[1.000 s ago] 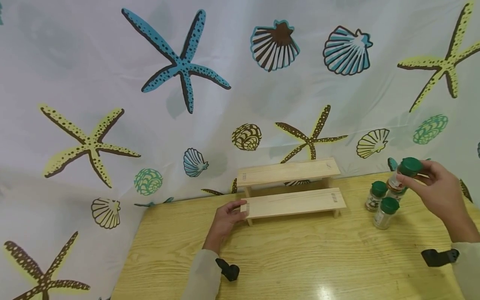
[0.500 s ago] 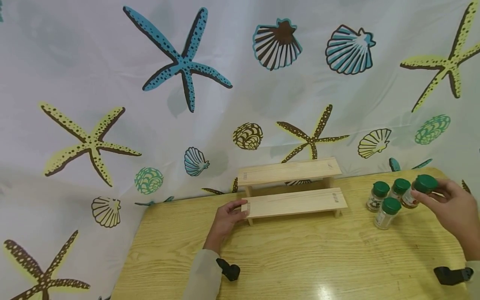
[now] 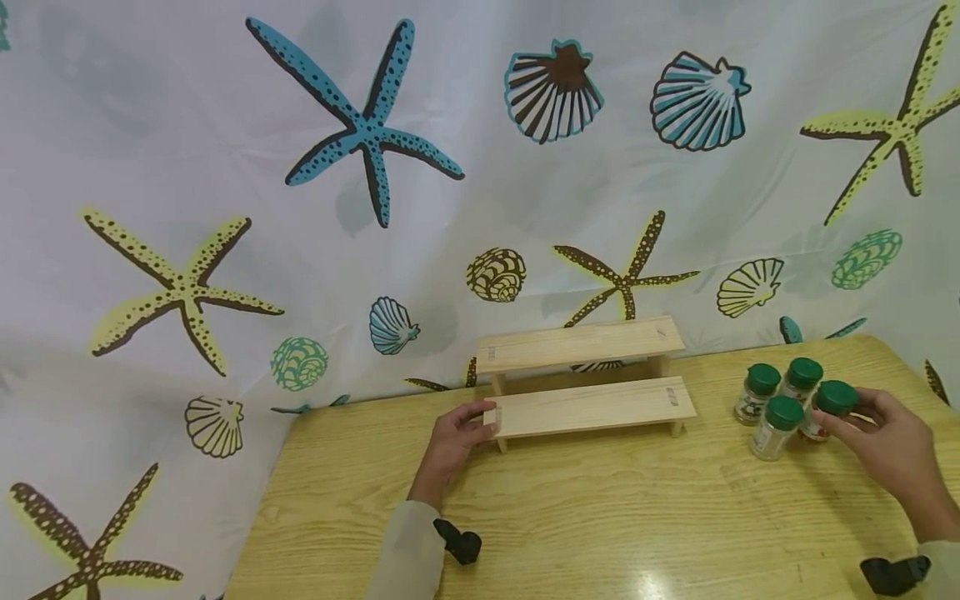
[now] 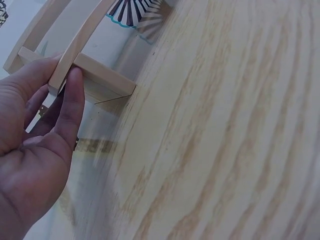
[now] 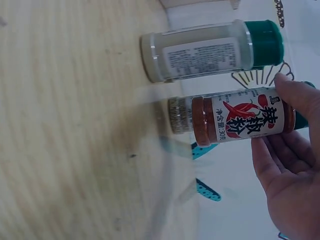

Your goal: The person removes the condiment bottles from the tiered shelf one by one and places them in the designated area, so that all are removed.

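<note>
My left hand [image 3: 452,440] pinches the left end of the lower board of a two-step wooden shelf [image 3: 588,408]; in the left wrist view its thumb lies over the board [image 4: 70,55] and fingers go beneath. At the right, my right hand [image 3: 896,442] grips a green-lidded spice jar [image 3: 836,397] between thumb and fingers. The right wrist view shows it as a chili powder jar [image 5: 245,117], upright, with red powder and printed peppers; its base looks slightly above the table. Close beside it stand three more green-lidded spice jars [image 3: 763,380], one a pale-filled jar [image 5: 200,55].
The shelf and jars stand on a light wood-grain table [image 3: 585,517]. Behind them hangs a white cloth [image 3: 465,192] printed with starfish and shells, close to the table's back edge. Black wrist mounts [image 3: 459,542] sit at both sleeves.
My right hand has brought the chili powder jar from above the other jars to the right, then down beside them. My left hand keeps its hold on the shelf.
</note>
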Tool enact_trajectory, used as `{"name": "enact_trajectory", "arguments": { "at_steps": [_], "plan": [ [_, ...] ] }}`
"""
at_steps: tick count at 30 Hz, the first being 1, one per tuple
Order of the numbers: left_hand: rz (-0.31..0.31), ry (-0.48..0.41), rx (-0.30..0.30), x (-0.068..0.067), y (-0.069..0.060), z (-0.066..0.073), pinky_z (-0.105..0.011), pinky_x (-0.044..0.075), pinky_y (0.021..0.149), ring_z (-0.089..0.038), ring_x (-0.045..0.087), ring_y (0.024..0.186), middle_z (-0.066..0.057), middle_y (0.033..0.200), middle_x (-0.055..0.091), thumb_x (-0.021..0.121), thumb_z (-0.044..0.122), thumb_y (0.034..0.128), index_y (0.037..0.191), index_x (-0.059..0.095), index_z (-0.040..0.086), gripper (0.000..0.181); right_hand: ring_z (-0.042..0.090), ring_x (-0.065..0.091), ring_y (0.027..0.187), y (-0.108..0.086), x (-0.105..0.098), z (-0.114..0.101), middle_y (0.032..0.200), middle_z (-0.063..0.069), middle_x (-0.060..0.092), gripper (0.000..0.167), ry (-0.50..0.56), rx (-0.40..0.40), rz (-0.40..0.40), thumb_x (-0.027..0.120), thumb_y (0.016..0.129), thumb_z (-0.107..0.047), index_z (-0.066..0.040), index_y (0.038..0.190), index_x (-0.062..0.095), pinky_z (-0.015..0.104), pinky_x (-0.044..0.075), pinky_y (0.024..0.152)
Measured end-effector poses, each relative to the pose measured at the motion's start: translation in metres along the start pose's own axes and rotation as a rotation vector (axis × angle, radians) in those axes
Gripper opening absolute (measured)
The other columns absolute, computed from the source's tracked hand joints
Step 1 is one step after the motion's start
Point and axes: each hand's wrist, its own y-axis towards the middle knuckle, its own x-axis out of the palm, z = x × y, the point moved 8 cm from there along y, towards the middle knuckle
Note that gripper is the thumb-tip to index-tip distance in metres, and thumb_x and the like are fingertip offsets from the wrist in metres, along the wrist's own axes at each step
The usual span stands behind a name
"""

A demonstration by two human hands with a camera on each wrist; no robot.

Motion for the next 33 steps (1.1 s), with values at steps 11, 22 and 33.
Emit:
{"name": "enact_trajectory", "arguments": {
  "at_steps": [11, 22, 33],
  "plan": [
    [-0.015, -0.012, -0.004, 0.003, -0.001, 0.002, -0.031, 0.055, 0.081, -0.01, 0.063, 0.092, -0.018, 0.136, 0.05, 0.067, 0.004, 0.0864, 0.128, 0.057, 0.0, 0.043, 0.055, 0.047, 0.115, -0.017, 0.005, -0.012, 0.13, 0.031, 0.046, 0.075, 0.007, -0.005, -0.033, 0.06, 0.089, -0.046, 0.005, 0.138, 0.038, 0.031, 0.056, 0.07],
    [-0.014, -0.043, -0.015, 0.004, 0.0, 0.003, -0.025, 0.054, 0.077, -0.009, 0.063, 0.088, -0.017, 0.134, 0.051, 0.067, -0.001, 0.0852, 0.126, 0.058, -0.001, 0.042, 0.055, 0.047, 0.116, -0.018, 0.007, -0.008, 0.131, 0.032, 0.046, 0.08, 0.02, 0.021, -0.042, 0.06, 0.088, -0.05, 0.005, 0.14, 0.036, 0.046, 0.052, 0.08],
    [0.044, 0.206, 0.026, -0.016, -0.01, 0.009, -0.035, 0.055, 0.082, -0.021, 0.063, 0.102, -0.016, 0.13, 0.057, 0.067, 0.012, 0.0882, 0.125, 0.059, 0.006, 0.038, 0.055, 0.042, 0.116, -0.013, 0.005, -0.003, 0.132, 0.036, 0.041, 0.087, -0.023, -0.035, -0.152, 0.063, 0.086, -0.051, 0.008, 0.142, 0.032, 0.06, 0.042, 0.09]
  ]
}}
